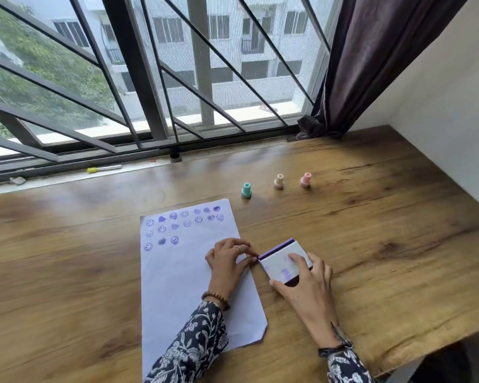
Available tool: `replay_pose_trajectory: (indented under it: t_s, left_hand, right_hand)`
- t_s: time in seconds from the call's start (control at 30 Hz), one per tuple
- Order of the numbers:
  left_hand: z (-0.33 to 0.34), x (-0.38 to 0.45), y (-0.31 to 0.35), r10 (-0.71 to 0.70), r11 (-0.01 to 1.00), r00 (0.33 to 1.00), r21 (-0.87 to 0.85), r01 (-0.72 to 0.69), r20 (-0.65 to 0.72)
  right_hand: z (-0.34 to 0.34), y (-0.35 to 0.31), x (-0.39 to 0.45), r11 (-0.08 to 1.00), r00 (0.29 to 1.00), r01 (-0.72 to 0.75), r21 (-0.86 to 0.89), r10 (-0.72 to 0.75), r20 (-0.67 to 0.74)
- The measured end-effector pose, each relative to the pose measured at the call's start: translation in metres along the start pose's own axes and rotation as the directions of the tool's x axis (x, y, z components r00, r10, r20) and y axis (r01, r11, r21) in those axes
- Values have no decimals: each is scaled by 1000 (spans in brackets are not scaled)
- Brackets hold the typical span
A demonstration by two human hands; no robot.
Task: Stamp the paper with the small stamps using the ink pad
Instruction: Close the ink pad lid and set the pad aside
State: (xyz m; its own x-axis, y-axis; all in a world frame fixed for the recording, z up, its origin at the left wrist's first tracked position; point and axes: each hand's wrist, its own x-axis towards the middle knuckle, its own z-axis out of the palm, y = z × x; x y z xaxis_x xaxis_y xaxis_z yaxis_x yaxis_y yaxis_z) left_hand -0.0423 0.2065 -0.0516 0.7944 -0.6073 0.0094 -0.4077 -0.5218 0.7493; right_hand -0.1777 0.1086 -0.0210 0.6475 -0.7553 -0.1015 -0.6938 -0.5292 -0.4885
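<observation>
A white paper [188, 275] lies on the wooden table, its upper part covered with purple smiley and heart prints. Just right of it sits the ink pad [284, 259], its white lid nearly down with a purple strip showing along the far edge. My right hand [307, 288] rests on the lid and grips its near corner. My left hand [228, 261] lies on the paper's right edge, fingertips touching the pad's left corner. Three small stamps stand upright beyond: teal [246, 190], beige [278, 181] and pink [305, 179].
The wooden table [385, 244] ends at a window with metal bars along the far side and a white wall on the right. A dark curtain [357, 78] hangs at the back right corner. A yellow-capped pen [103, 168] lies on the window sill.
</observation>
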Motion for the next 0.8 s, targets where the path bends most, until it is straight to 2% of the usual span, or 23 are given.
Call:
replay_pose_trajectory:
  t_s: [0.27,0.43,0.6,0.8]
  left_hand:
    - [-2,0,1,-25,999,1000,-23,25,9]
    - [-6,-13,3,-47,998,996,42,50,-73]
    - [6,-38,13,13,986,999,166,-20,41]
    - [32,-7,47,13,970,997,240,-32,82]
  right_hand:
    - [0,-3,9,1000,1000,19,18,-20,21]
    - [-10,13,13,963,999,-10,269,19,-31]
    - [-11,26,18,950,993,-56,307,86,-83]
    - [-21,44,48,925,974,-92,369,162,-162]
